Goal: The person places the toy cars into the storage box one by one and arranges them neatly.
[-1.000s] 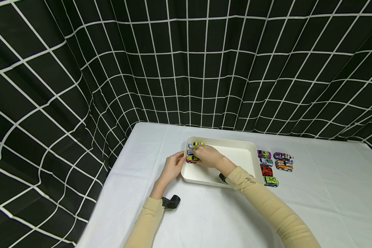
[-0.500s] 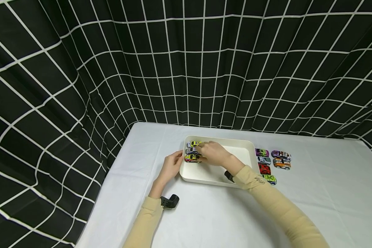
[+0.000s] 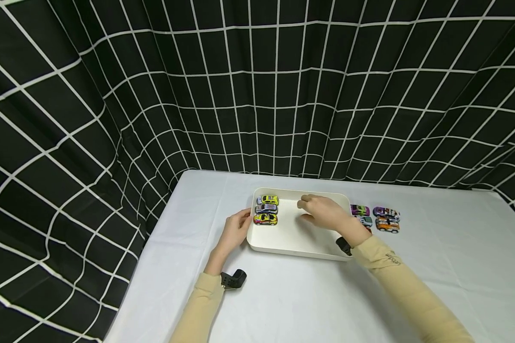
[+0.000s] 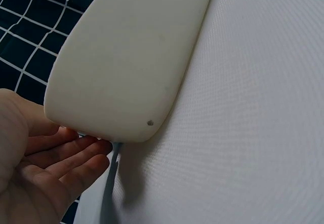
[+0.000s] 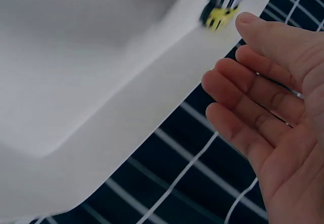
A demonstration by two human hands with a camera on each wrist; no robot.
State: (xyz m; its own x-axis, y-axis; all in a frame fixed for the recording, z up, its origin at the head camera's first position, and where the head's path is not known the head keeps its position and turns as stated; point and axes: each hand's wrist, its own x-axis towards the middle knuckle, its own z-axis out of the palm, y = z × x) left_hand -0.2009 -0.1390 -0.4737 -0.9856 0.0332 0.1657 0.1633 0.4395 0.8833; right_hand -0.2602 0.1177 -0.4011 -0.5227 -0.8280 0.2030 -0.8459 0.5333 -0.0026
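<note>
A shallow white tray [image 3: 292, 238] lies on the table. Three toy cars stand side by side at its left end: a yellow one [image 3: 268, 199], a silver-blue one [image 3: 266, 208] and a red-and-yellow one [image 3: 265, 219]. My left hand [image 3: 233, 231] touches the tray's left end from outside; in the left wrist view its relaxed fingers [image 4: 83, 176] lie against the end wall. Over the middle of the tray is my right hand [image 3: 326, 213], holding nothing. Its fingers are loosely bent in the right wrist view, with a blurred toy car [image 5: 225, 3] beyond the thumb.
Right of the tray are more toy cars: purple-green [image 3: 360, 210], pale grey [image 3: 364, 221], purple-white [image 3: 386, 213] and orange [image 3: 387, 225]. My right forearm [image 3: 395, 267] covers part of that group. A black gridded curtain [image 3: 300, 95] hangs behind the white-covered table [image 3: 292, 305].
My right hand has let go of the cars at the tray's left end and moved right, over its middle. All three cars there are uncovered. My left hand stays at the tray.
</note>
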